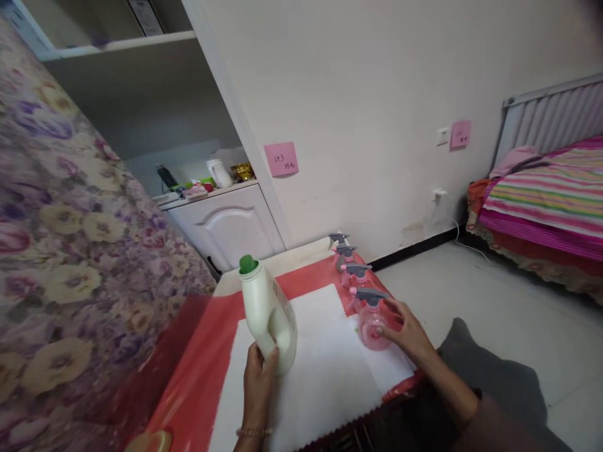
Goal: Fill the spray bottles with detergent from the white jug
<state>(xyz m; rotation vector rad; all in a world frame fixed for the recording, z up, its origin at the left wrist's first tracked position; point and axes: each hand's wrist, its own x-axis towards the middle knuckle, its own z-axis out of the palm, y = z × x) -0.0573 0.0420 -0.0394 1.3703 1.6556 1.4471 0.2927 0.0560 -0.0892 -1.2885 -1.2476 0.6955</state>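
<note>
Head view, pink square paper note on the white wall (pixel 281 159): bearing handwritten dark figures in two rows, the upper perhaps reading "243", the lower being uncertain.
Head view, pink square paper note by the bed (pixel 460 134): carrying dark handwriting too small to read.
Head view, pale green plastic jug with a moulded handle (pixel 268 307): standing out over the white scallop-edged cloth (pixel 325 351), leaning, with a green plastic piece (pixel 247 263) filling its threaded mouth; dark print is running down its right side, turned too far away to read.
Head view, left hand (pixel 260 380): closing around the jug's lower part, fingers and thumb gripping it firmly.
Head view, round clear pink spray bottle with a grey-and-pink trigger head (pixel 372 329): standing nearest in a row along the table's right edge, showing no readable label.
Head view, right hand (pixel 407 333): curving half-spread about that bottle's right side, the thumb lying in front; whether it is gripping cannot be told.
Head view, three similar grey-and-pink spray bottles (pixel 357 271): lining up behind, on the red table covering (pixel 306 274).
</note>
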